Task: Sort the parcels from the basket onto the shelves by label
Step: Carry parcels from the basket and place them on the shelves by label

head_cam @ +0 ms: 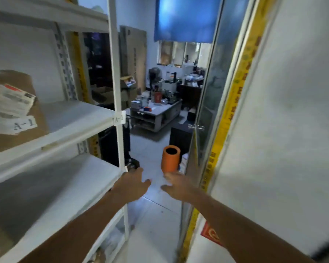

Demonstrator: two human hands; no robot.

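A brown cardboard parcel [13,111] sits at the left on the white shelf [74,114], a white shipping label across its top and a strip marked "A-1" stuck near its front edge. The same "A-1" shows on a small tag [119,118] fixed to the shelf's white upright post [116,76], right at that shelf's level. The shelf below [65,175] runs under it. Both arms reach forward into the narrow aisle: the left hand [134,184] hangs just beside the post, fingers spread and relaxed, gripping nothing; the right hand [176,185] is near it, fingers loose and apart, holding nothing either. Just beyond the right hand stands an orange cylinder [170,158] on the floor, open dark top facing up; whether the fingertips touch it is hard to tell. To the right a glass door [207,92] edged with a yellow strip stands beside a white wall [292,111]. Farther off, a cluttered low tabletop [158,109], a fan [154,73], and a blue blind [186,18] over the window.
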